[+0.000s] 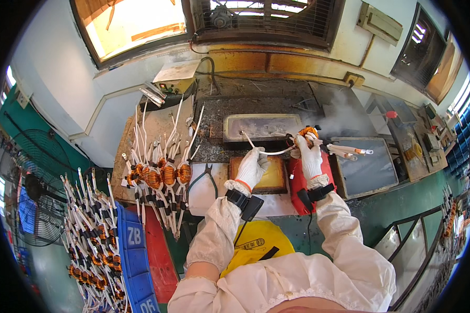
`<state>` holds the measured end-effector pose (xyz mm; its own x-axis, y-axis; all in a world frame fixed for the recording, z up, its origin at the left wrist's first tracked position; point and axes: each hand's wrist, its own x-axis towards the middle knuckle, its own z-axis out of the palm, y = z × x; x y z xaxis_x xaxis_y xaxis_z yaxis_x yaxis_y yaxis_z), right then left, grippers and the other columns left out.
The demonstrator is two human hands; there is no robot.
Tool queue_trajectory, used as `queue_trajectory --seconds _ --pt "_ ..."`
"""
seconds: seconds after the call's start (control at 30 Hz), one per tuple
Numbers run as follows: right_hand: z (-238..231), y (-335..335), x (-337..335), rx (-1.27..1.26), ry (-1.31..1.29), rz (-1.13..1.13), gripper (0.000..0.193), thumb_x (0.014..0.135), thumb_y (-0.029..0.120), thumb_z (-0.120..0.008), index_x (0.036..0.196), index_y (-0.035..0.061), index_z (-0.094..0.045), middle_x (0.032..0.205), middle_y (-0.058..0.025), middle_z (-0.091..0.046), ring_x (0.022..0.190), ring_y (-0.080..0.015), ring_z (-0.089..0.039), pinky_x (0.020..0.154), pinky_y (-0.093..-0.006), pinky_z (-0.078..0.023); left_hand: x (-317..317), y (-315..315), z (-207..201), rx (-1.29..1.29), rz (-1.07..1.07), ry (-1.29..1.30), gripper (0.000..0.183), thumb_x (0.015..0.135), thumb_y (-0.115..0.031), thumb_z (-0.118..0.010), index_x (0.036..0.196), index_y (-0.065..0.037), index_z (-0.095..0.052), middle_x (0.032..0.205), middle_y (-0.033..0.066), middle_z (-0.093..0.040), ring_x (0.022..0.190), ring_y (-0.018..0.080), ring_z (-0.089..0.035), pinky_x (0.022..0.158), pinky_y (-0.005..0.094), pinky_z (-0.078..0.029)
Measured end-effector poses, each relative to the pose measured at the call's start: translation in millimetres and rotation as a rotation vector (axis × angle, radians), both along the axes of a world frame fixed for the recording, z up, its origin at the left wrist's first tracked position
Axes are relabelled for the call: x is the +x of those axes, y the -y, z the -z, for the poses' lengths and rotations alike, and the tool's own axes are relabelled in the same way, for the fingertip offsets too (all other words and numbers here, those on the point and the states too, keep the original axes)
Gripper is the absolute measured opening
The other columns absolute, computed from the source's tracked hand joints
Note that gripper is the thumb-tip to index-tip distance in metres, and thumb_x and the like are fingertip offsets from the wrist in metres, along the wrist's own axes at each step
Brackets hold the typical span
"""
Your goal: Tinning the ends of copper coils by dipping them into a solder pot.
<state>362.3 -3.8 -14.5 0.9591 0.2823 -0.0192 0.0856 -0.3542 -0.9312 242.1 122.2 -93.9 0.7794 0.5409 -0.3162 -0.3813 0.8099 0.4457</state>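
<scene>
My right hand (309,157), in a white glove, grips a toroidal coil (308,132) wound with copper-coloured wire. Several white leads (347,150) with bare metal ends stick out from it to the right. Closed around another white lead (278,153) of the same coil is my gloved left hand (253,166). That lead's end reaches up to the near left part of a rectangular solder pot (261,118) with a dull grey surface; whether the tip dips in I cannot tell. Below the pot, a tray of amber-coloured material (274,180) lies between my hands, partly covered by the left one.
Finished-looking coils (161,175) lie on the bench at left beside pliers (209,175). A red box (326,169) is under my right wrist, next to a grey-surfaced tray (364,169). Smoke drifts above. A blue crate (133,261), more coils (96,255) and a fan (34,185) stand lower left.
</scene>
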Motion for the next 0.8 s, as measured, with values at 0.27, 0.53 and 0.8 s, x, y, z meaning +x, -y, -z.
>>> queue_trajectory --seconds 0.27,0.53,0.8 --pt "3 10 3 0.068 -0.089 0.01 0.054 0.076 0.046 -0.064 0.107 0.0015 -0.061 0.091 -0.014 -0.067 0.085 -0.019 -0.065 0.076 -0.0314 -0.049 0 8 -3 0.015 0.048 -0.013 0.021 0.096 -0.024 -0.046 0.098 -0.005 -0.055 0.075 0.0042 -0.051 0.061 0.0148 -0.052 0.057 0.0283 -0.05" --pt "31 23 24 0.146 -0.094 -0.039 0.053 0.078 0.041 -0.065 0.108 -0.0029 -0.059 0.088 -0.0132 -0.067 0.083 -0.0167 -0.065 0.073 -0.0298 -0.05 -2 20 -8 0.02 0.051 -0.004 0.02 0.096 -0.024 -0.047 0.097 -0.005 -0.056 0.074 0.004 -0.05 0.06 0.0149 -0.05 0.058 0.0283 -0.05" --pt "-6 53 -13 0.644 -0.104 -0.165 0.018 0.089 0.02 -0.056 0.097 0.0028 -0.057 0.082 -0.0056 -0.062 0.068 -0.0101 -0.059 0.057 -0.0226 -0.048 -8 33 -18 0.13 0.106 0.05 0.022 0.095 -0.027 -0.048 0.098 -0.008 -0.059 0.077 0.0025 -0.056 0.062 0.013 -0.056 0.061 0.0304 -0.053"
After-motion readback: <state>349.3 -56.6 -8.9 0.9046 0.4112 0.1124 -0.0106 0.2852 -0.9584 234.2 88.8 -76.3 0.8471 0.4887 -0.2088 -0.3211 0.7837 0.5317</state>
